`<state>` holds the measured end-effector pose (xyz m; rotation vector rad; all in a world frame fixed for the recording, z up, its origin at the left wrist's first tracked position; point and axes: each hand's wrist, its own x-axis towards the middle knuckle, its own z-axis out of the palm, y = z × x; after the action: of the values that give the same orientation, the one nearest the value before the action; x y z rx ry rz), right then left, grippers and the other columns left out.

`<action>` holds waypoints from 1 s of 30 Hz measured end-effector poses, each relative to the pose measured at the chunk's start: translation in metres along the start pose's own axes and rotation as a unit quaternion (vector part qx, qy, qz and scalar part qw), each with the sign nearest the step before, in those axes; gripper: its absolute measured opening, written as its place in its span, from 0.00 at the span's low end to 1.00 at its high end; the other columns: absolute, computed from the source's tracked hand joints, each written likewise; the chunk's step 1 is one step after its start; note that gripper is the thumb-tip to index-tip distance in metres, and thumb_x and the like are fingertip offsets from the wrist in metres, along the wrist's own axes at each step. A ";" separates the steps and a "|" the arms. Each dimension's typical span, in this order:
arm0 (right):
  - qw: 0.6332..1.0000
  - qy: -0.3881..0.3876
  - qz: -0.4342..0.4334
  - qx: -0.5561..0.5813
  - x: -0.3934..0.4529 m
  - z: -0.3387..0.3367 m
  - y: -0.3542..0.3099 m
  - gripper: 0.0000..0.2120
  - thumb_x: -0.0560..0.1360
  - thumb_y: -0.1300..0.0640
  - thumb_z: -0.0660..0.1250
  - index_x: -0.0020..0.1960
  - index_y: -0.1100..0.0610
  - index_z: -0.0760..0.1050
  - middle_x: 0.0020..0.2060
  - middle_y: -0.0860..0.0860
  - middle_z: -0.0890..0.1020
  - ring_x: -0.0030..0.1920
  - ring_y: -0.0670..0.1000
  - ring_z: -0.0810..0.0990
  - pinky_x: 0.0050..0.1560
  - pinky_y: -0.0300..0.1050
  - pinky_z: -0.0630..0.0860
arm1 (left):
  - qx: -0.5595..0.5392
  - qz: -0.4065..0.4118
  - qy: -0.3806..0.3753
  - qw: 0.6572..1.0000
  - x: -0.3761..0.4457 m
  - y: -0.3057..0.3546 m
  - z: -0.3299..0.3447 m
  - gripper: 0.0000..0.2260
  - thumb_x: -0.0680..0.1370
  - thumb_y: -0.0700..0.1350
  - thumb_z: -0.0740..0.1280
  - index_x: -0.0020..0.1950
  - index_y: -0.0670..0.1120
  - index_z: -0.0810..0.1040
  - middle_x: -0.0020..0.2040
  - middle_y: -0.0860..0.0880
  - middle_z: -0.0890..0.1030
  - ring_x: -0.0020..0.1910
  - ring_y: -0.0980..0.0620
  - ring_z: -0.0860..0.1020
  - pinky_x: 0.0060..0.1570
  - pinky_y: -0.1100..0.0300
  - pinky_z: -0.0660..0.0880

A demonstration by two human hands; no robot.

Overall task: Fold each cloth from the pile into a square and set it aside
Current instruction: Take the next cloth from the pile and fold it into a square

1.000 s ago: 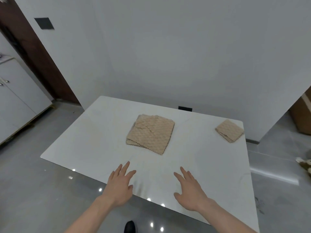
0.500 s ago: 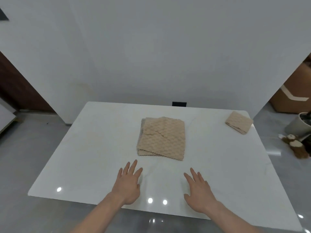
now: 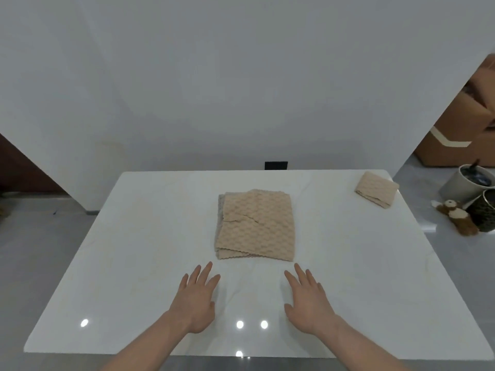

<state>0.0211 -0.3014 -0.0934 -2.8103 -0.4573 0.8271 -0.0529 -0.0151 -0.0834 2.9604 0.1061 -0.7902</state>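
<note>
Beige, waffle-textured pile of cloths (image 3: pixel 255 227) at the middle of the white worktop (image 3: pixel 134 250), upper layers overlapping unevenly, a grey edge peeking out on the pile's left side. One folded cloth (image 3: pixel 376 190) already set aside, well to the right of the pile and farther back, near the worktop's far right corner. Left hand (image 3: pixel 197 298) and right hand (image 3: pixel 308 299) just short of the pile's near edge, fingers straight and spread, holding nothing, hovering or perhaps lightly resting on the surface; hard to tell from this angle.

Best next: pinch only the topmost layer at its two near corners, lift clear of the pile, lay flat on the bare surface nearer than the pile. Worth checking for a second sheet clinging underneath. Then edges matched before creasing, for a true square.
</note>
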 end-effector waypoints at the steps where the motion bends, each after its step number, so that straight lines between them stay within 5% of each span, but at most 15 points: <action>1: 1.000 0.000 0.001 0.004 0.006 0.000 0.001 0.38 0.80 0.49 0.60 0.83 0.50 0.43 0.82 0.51 0.39 0.82 0.58 0.41 0.81 0.59 0.49 | 0.009 0.003 -0.004 1.000 0.006 0.001 -0.001 0.31 0.83 0.48 0.55 0.85 0.51 0.47 0.83 0.47 0.36 0.82 0.43 0.38 0.80 0.45 0.40; 9: 0.998 0.034 0.010 0.045 0.044 0.015 -0.001 0.38 0.80 0.49 0.61 0.83 0.50 0.44 0.82 0.51 0.42 0.82 0.57 0.44 0.80 0.57 0.52 | 0.037 0.022 0.009 0.999 0.063 0.004 -0.011 0.32 0.82 0.48 0.58 0.84 0.50 0.50 0.84 0.47 0.41 0.83 0.43 0.45 0.81 0.45 0.46; 18: 0.983 0.169 -0.020 0.073 0.152 0.063 0.006 0.35 0.79 0.48 0.62 0.82 0.49 0.50 0.82 0.50 0.50 0.82 0.55 0.50 0.80 0.52 0.55 | -0.052 0.099 0.172 0.979 0.175 -0.041 0.029 0.25 0.83 0.52 0.57 0.81 0.55 0.58 0.81 0.54 0.59 0.76 0.49 0.62 0.74 0.52 0.63; 23: 0.952 0.304 0.014 0.037 0.179 0.124 -0.007 0.32 0.82 0.42 0.45 0.83 0.45 0.39 0.82 0.45 0.40 0.81 0.50 0.36 0.81 0.53 0.39 | -0.163 0.104 0.342 0.920 0.199 -0.048 0.096 0.21 0.84 0.55 0.60 0.77 0.58 0.69 0.75 0.62 0.69 0.68 0.57 0.68 0.70 0.57 0.66; 30: 0.938 0.343 0.005 0.049 0.187 0.135 -0.005 0.30 0.82 0.43 0.51 0.83 0.44 0.48 0.82 0.44 0.50 0.82 0.48 0.43 0.81 0.50 0.43 | -0.193 0.120 0.415 0.881 0.217 -0.057 0.116 0.15 0.81 0.54 0.65 0.68 0.59 0.77 0.66 0.63 0.76 0.63 0.56 0.72 0.67 0.57 0.65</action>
<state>0.0950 -0.2226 -0.2972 -2.7610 -0.2706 -0.1551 0.0729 0.0412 -0.2952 2.6166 -0.0546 0.5072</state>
